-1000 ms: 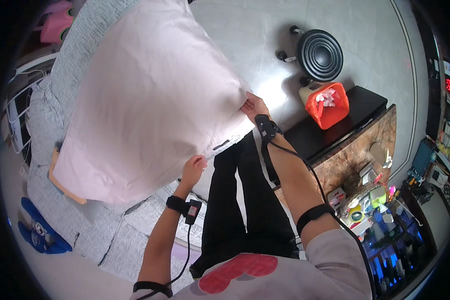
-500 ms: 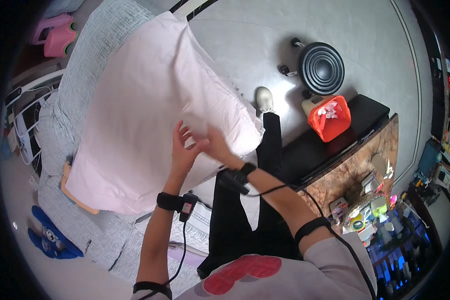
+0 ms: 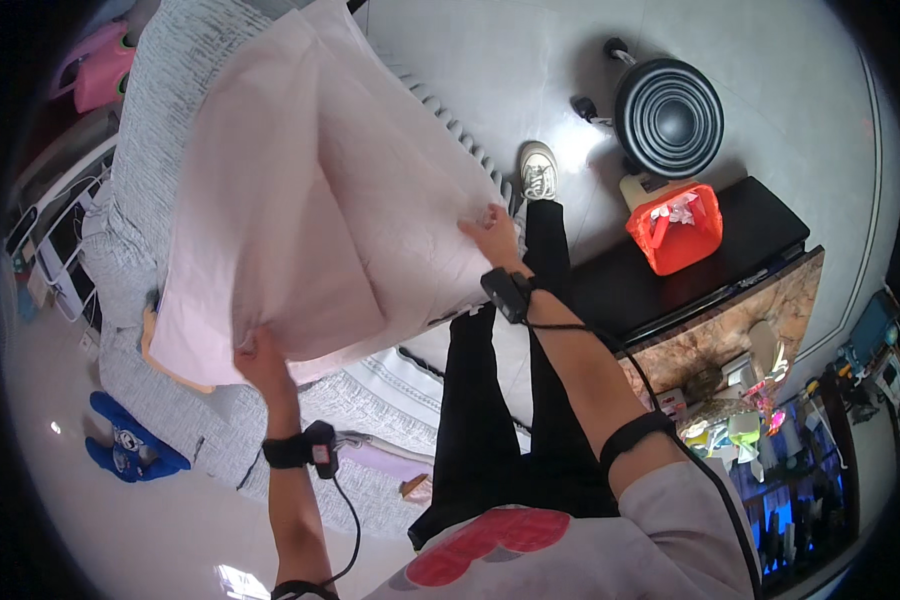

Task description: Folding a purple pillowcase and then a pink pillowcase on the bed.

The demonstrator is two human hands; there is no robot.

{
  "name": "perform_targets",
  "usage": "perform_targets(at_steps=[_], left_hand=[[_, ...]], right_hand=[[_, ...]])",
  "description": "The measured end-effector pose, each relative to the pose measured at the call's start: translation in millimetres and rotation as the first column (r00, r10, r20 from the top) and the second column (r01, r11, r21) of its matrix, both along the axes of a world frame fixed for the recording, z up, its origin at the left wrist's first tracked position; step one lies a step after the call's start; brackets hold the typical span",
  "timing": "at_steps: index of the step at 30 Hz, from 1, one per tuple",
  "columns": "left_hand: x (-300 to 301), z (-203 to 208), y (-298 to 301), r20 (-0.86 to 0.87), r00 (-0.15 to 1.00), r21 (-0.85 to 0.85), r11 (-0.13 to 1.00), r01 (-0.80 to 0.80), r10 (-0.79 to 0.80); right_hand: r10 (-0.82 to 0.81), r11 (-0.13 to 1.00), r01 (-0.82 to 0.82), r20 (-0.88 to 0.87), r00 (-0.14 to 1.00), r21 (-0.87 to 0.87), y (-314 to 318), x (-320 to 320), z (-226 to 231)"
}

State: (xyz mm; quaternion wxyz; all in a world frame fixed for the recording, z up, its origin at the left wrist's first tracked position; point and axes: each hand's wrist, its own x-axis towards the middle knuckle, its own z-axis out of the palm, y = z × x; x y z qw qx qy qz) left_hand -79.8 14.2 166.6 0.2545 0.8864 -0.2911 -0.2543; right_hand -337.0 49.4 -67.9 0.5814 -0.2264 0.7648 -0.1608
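Note:
A large pale pink cloth (image 3: 340, 200) spreads over a grey patterned sofa, with folds raised across its middle. My left hand (image 3: 262, 362) is closed on its near edge, toward the left, and the cloth rises in a crease from there. At the cloth's right side, my right hand (image 3: 495, 237) pinches it near the edge. Both wrists carry black straps with small cabled boxes. Part of the cloth's near edge hangs over the sofa, close to my legs.
A black round stool (image 3: 668, 118) on casters stands at the far right. Nearer are a bin with an orange-red liner (image 3: 675, 230), a black bench (image 3: 660, 290) and a cluttered marble-patterned table (image 3: 710, 330). A blue plush item (image 3: 133, 440) lies at the left.
My hands have moved apart, the left toward the near left edge and the right toward the right side. Both now grip the cloth, and a big fold has risen in it.

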Motion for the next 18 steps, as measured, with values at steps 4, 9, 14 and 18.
perform_targets(at_steps=[4,9,14,18], left_hand=[[5,37,-6,0.134,0.989,-0.091,0.993,0.077,-0.064],[-14,60,-12,0.331,0.916,0.016,0.972,0.236,-0.228],[-7,67,-1,0.486,0.816,0.098,0.947,0.306,-0.314],[-8,54,8,0.535,0.756,0.038,0.904,0.425,-0.378]], right_hand=[[-0.297,0.948,0.254,0.242,0.924,0.194,-2,-4,-17],[-0.244,0.969,0.238,0.095,0.965,0.062,12,-4,-37],[-0.282,0.928,0.074,0.559,0.779,0.365,-5,-34,-27],[-0.208,0.971,0.055,0.713,0.669,0.231,-9,-46,-30]])
